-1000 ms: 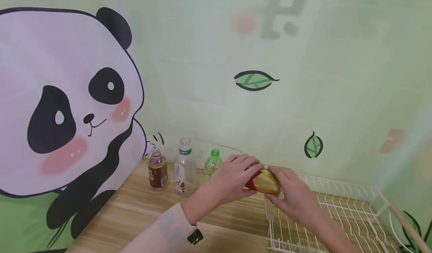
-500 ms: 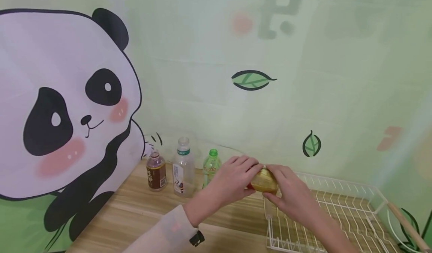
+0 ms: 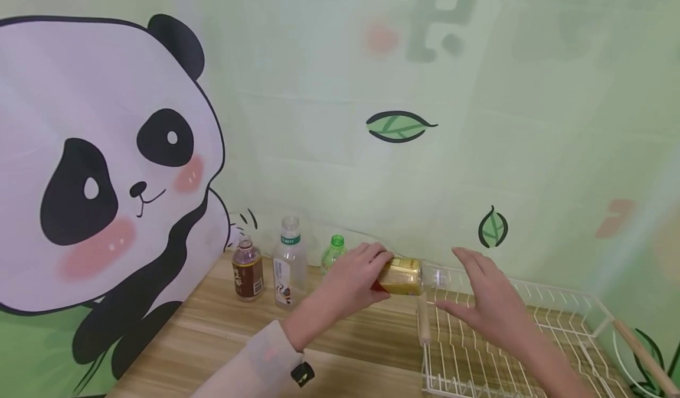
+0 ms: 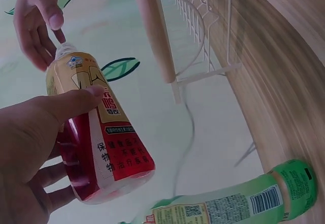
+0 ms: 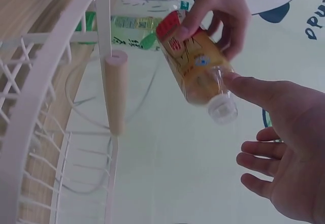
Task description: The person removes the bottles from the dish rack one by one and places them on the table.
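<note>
My left hand (image 3: 357,275) grips a plastic bottle (image 3: 402,277) with a red and gold label, its thumb across the front and fingers behind. The bottle lies on its side in the air in the head view, its clear neck (image 3: 437,277) pointing right. To the right of the neck, my right hand (image 3: 491,303) is spread, thumb apart from the fingers, holding nothing. In the right wrist view its thumb (image 5: 249,89) overlaps the bottle's shoulder beside the neck. A green bottle (image 4: 228,203) stands behind my left hand, partly hidden by it in the head view.
Left of the hands, a brown-labelled bottle (image 3: 248,277) and a clear bottle (image 3: 290,268) stand uncapped on the wooden table (image 3: 212,339). A white wire rack (image 3: 510,351) with wooden handles (image 3: 423,321) sits under the right hand. A panda-print backdrop (image 3: 297,120) rises behind.
The right hand has let go of the bottle and moved right, its fingers spreading. The bottle, still in the left hand, has turned so its neck points right.
</note>
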Action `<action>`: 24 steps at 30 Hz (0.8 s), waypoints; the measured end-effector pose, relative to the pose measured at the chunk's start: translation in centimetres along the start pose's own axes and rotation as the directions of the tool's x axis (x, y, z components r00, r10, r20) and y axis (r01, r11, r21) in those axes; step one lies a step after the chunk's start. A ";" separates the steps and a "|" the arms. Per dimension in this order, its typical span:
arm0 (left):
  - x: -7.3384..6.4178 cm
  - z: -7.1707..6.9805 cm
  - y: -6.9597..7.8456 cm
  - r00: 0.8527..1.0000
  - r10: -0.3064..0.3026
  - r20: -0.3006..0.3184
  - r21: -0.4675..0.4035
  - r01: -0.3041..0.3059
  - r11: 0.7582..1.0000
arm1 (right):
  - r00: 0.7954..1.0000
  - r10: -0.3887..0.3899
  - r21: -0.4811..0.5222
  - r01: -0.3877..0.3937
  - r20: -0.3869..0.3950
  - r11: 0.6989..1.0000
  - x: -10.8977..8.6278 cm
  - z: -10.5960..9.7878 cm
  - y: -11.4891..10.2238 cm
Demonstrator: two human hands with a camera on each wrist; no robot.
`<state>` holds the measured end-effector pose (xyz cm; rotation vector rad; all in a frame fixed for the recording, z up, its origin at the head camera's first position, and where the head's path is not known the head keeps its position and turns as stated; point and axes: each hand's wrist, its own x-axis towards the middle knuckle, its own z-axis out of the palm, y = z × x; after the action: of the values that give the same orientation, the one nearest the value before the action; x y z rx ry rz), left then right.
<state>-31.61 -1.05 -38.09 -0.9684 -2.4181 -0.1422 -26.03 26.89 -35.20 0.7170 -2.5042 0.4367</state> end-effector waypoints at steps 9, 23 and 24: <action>-0.4 0.9 -0.3 0.997 -0.080 0.011 -0.101 0.081 0.992 | 0.991 0.109 0.075 -0.115 0.076 0.991 -1.3 -1.9 1.6; -1.5 3.3 -0.2 0.972 -0.233 0.040 -0.466 0.225 0.856 | 0.988 0.111 0.090 -0.121 0.110 0.988 -3.8 -1.6 3.2; -1.7 3.6 -0.2 0.970 -0.242 0.038 -0.491 0.229 0.841 | 0.987 0.112 0.093 -0.123 0.115 0.988 -4.1 -1.4 3.3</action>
<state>-32.29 -1.19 -41.99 -0.8542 -2.5199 -0.8953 -24.34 31.78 -36.76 0.6483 -2.6528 0.5826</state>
